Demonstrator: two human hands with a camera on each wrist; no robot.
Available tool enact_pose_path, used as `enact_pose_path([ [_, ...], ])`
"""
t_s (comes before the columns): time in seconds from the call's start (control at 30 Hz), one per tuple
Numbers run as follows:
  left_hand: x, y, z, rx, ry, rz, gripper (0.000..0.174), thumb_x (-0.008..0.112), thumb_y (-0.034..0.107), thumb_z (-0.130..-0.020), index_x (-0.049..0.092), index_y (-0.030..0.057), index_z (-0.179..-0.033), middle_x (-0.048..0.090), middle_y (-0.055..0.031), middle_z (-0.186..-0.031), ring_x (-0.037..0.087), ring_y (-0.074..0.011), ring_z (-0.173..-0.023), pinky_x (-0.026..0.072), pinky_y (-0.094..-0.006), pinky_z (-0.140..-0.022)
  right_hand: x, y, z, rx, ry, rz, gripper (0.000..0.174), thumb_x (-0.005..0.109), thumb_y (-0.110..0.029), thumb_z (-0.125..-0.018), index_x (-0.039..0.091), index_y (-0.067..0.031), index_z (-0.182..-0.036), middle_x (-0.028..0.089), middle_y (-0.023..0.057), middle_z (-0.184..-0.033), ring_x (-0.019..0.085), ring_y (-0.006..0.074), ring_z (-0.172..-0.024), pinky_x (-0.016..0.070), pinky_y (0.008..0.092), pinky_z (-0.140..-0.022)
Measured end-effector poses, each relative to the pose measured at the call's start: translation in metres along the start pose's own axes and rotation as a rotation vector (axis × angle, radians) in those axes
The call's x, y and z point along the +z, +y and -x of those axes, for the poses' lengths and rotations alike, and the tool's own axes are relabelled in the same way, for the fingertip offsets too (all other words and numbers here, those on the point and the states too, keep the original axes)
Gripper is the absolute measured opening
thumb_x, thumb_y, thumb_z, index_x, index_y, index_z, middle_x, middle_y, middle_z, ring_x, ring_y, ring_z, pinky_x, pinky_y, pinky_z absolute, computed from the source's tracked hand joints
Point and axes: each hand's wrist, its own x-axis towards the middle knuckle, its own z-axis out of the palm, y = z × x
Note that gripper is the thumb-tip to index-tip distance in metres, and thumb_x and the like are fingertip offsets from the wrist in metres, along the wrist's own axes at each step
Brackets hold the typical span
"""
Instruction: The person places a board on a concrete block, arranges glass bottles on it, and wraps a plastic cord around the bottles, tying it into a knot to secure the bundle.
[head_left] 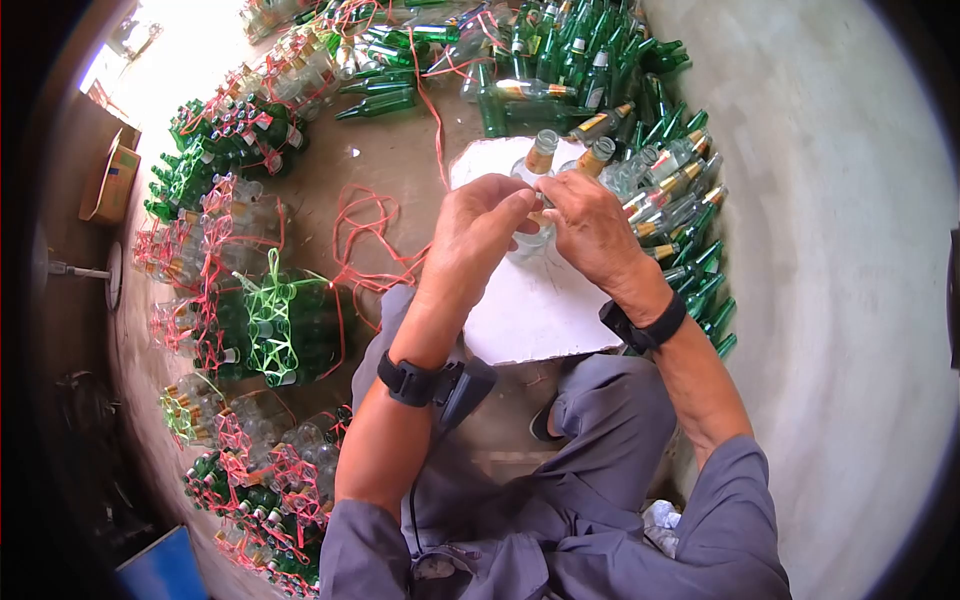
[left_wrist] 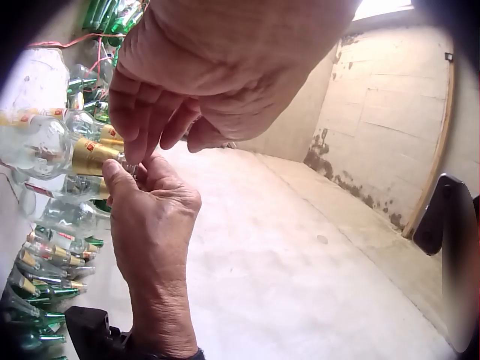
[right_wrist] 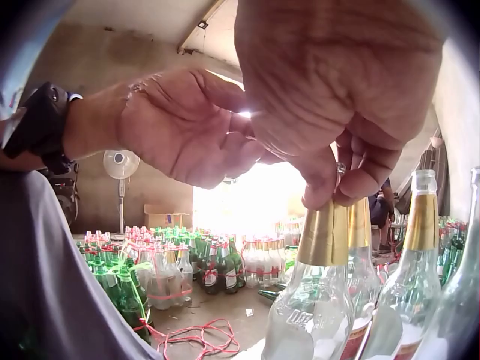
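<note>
A clear glass bottle (right_wrist: 311,307) with gold foil round its neck stands upright on a white board (head_left: 535,310). My right hand (head_left: 600,225) pinches the top of this bottle between thumb and forefinger, just above the foil (left_wrist: 94,156). My left hand (head_left: 475,230) meets it at the bottle's mouth, its fingertips (left_wrist: 135,150) bent down right at the glass. In the right wrist view the left fingertips are hidden behind the right hand, and I cannot tell what they grip. More foil-necked clear bottles (right_wrist: 409,292) stand close beside.
Loose green bottles (head_left: 590,60) and clear ones lie heaped behind and right of the board, along a pale wall (head_left: 820,250). Bundles of bottles tied with red and green string (head_left: 270,320) line the left. Loose red string (head_left: 370,230) lies on the floor. A fan (right_wrist: 121,166) stands farther off.
</note>
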Motion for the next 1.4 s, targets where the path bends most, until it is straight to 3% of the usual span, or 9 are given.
enact_pose_path([
  [0.3, 0.006, -0.010, -0.005, 0.145, 0.028, -0.315, 0.032, 0.063, 0.023, -0.093, 0.065, -0.0039, -0.111, 0.070, -0.0076, -0.098, 0.068, -0.0126, -0.085, 0.0489, -0.0262, -0.066, 0.008, 0.009, 0.001, -0.083, 0.035, -0.062, 0.025, 0.059, 0.000, -0.082, 0.065, 0.0008, -0.107, 0.063, 0.0174, -0.091, 0.064, 0.0358, -0.090, 0.0523, 0.0448, -0.077],
  [0.5, 0.022, -0.019, -0.004, 0.254, 0.103, -0.549, 0.044, 0.071, 0.014, -0.088, 0.059, -0.0018, -0.127, 0.069, -0.0115, -0.109, 0.064, -0.0126, -0.079, 0.0519, -0.0280, -0.067, 0.024, 0.028, 0.007, -0.001, 0.156, -0.217, 0.034, 0.068, -0.008, -0.081, 0.061, 0.0021, -0.112, 0.064, 0.0224, -0.090, 0.064, 0.0420, -0.087, 0.0522, 0.0471, -0.074],
  [0.7, 0.033, -0.020, -0.001, 0.296, 0.077, -0.784, 0.043, 0.067, 0.012, -0.090, 0.059, 0.0088, -0.132, 0.072, -0.0127, -0.081, 0.068, -0.0163, -0.075, 0.0514, -0.0328, -0.068, 0.006, 0.035, 0.055, 0.151, 0.196, -0.288, 0.035, 0.067, -0.002, -0.079, 0.061, 0.0028, -0.113, 0.065, 0.0237, -0.098, 0.064, 0.0410, -0.086, 0.0522, 0.0440, -0.076],
  [0.77, 0.037, -0.019, 0.000, 0.340, 0.076, -0.794, 0.041, 0.066, 0.006, -0.086, 0.059, -0.0003, -0.126, 0.063, -0.0213, -0.127, 0.072, -0.0231, -0.082, 0.0558, -0.0355, -0.071, -0.009, 0.053, 0.084, 0.185, -0.034, -0.214, 0.030, 0.069, -0.009, -0.081, 0.063, 0.0018, -0.108, 0.066, 0.0213, -0.090, 0.064, 0.0401, -0.085, 0.0522, 0.0441, -0.075],
  [0.9, 0.034, -0.026, 0.001, 0.458, 0.014, -0.952, 0.046, 0.067, 0.007, -0.085, 0.057, -0.0005, -0.130, 0.054, -0.0219, -0.140, 0.072, -0.0248, -0.083, 0.0561, -0.0353, -0.075, -0.049, 0.091, 0.144, 0.568, -0.219, -0.296, 0.033, 0.070, -0.021, -0.085, 0.068, 0.0026, -0.108, 0.070, 0.0212, -0.091, 0.069, 0.0291, -0.081, 0.0539, 0.0364, -0.075],
  [1.03, 0.041, -0.022, 0.008, 0.460, -0.010, -1.022, 0.051, 0.066, 0.004, -0.085, 0.054, -0.0003, -0.134, 0.050, -0.0211, -0.145, 0.071, -0.0245, -0.080, 0.0564, -0.0354, -0.076, -0.077, 0.139, 0.220, 0.869, -0.326, -0.268, 0.032, 0.067, -0.028, -0.085, 0.070, 0.0004, -0.099, 0.068, 0.0248, -0.088, 0.066, 0.0382, -0.080, 0.0527, 0.0416, -0.074],
  [1.1, 0.042, -0.025, 0.010, 0.445, -0.023, -1.029, 0.054, 0.066, 0.003, -0.085, 0.052, -0.0002, -0.136, 0.047, -0.0210, -0.147, 0.071, -0.0242, -0.079, 0.0566, -0.0351, -0.074, -0.088, 0.159, 0.264, 0.813, -0.310, -0.159, 0.032, 0.066, -0.030, -0.085, 0.071, 0.0000, -0.096, 0.068, 0.0247, -0.088, 0.067, 0.0396, -0.083, 0.0531, 0.0430, -0.076],
  [1.2, 0.043, -0.027, 0.009, 0.478, -0.032, -1.047, 0.057, 0.066, 0.003, -0.085, 0.049, 0.0005, -0.139, 0.044, -0.0204, -0.149, 0.070, -0.0244, -0.079, 0.0566, -0.0348, -0.073, -0.071, 0.206, 0.350, 0.910, -0.286, 0.065, 0.035, 0.070, -0.029, -0.084, 0.069, 0.0053, -0.091, 0.070, 0.0202, -0.080, 0.068, 0.0284, -0.067, 0.0524, 0.0396, -0.066],
  [1.4, 0.050, -0.029, 0.009, 0.527, -0.063, -1.119, 0.062, 0.064, 0.002, -0.084, 0.043, 0.0013, -0.143, 0.039, -0.0188, -0.153, 0.069, -0.0255, -0.078, 0.0567, -0.0358, -0.071, -0.033, 0.202, 0.446, 1.389, -0.201, -0.057, 0.028, 0.073, -0.024, -0.081, 0.069, 0.0040, -0.085, 0.069, 0.0237, -0.084, 0.067, 0.0408, -0.078, 0.0519, 0.0462, -0.072],
])
